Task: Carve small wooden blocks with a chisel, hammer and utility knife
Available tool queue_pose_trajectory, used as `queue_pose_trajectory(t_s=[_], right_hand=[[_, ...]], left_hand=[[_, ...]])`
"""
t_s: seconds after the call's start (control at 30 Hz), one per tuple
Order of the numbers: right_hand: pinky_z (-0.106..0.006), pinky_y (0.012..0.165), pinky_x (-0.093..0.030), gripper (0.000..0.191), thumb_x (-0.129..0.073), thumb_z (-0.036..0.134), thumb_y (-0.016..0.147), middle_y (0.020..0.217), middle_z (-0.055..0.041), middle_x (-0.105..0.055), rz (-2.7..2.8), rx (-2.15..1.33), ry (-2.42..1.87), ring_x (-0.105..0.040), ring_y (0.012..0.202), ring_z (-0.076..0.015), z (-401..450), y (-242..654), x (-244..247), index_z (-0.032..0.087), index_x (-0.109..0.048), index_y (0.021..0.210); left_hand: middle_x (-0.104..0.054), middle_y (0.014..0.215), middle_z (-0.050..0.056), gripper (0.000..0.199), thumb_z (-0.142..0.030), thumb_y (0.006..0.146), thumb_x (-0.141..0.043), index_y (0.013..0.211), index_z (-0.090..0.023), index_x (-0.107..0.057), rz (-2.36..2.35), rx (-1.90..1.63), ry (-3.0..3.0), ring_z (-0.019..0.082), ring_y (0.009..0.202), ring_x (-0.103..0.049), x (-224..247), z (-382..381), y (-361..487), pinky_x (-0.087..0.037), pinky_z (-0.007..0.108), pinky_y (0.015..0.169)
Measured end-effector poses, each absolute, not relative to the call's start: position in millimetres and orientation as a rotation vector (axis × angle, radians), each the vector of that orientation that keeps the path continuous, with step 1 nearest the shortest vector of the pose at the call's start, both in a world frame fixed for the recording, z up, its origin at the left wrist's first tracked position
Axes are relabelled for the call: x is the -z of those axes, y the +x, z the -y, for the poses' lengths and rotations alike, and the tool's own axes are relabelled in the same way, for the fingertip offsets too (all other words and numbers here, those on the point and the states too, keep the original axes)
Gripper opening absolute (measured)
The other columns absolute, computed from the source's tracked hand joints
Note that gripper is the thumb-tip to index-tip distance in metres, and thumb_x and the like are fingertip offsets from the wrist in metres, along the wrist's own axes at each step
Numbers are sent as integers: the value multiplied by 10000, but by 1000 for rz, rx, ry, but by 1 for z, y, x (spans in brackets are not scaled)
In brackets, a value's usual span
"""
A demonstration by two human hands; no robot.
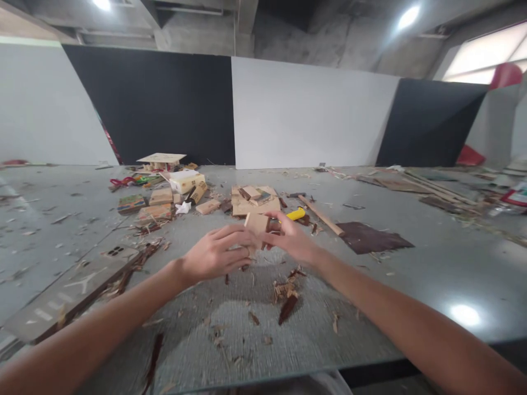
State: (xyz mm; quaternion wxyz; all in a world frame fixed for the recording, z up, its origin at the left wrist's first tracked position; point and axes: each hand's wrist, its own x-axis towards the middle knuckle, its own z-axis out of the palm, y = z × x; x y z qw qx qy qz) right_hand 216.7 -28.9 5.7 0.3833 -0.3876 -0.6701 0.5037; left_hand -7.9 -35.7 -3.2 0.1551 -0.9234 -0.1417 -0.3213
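Observation:
Near the middle of the table, a small pale wooden block is held up between both hands. My left hand has its fingers against the block's left and lower side. On the other side, the fingers of my right hand grip the block's right edge. Just behind it lies a wooden board with smaller wood pieces on top. A yellow-handled tool rests right behind my right hand.
A wooden stick and a dark brown sheet lie to the right. Several wood blocks sit at the left, before a small wooden model. Wood shavings litter the near table, and a long grey board lies at left.

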Motion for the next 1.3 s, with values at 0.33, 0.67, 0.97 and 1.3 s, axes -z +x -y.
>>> queue_pose_trajectory(t_s=[0.33, 0.67, 0.97, 1.3], right_hand=[[-384, 717, -523, 422, -691, 369, 744, 972, -72, -627, 1431, -1434, -906, -647, 847, -230, 44, 212, 14, 240, -368, 983], [-332, 583, -498, 436, -627, 471, 796, 919, -55, -613, 1826, -1218, -1056, -611, 672, -174, 36, 223, 20, 258, -450, 1132], [-365, 599, -517, 440, -562, 534, 823, 1020, -86, -605, 1834, -1153, -1139, -615, 688, -184, 40, 219, 22, 269, -450, 1156], [-342, 604, -528, 380, -575, 464, 828, 1019, -78, -588, 1749, -1226, -1068, -607, 644, -150, 40, 219, 22, 248, -459, 1119]], left_hand=[[-651, 1003, 114, 444, -384, 872, -552, 1216, -104, -525, 1556, 1961, -3231, 159, 833, -639, 16, 34, 6, -550, 302, 756], [-617, 985, 64, 386, -405, 876, -529, 1165, -154, -568, 1704, 1711, -3109, 124, 706, -618, 21, 37, 3, -542, 226, 596], [-630, 1061, 108, 492, -336, 835, -606, 1272, -167, -458, 1674, 1742, -3243, 180, 752, -667, 24, 41, 6, -560, 294, 650], [-567, 1215, 165, 587, -256, 836, -572, 1385, -143, -395, 1482, 1897, -3523, 211, 871, -628, 19, 38, 1, -530, 363, 767]])
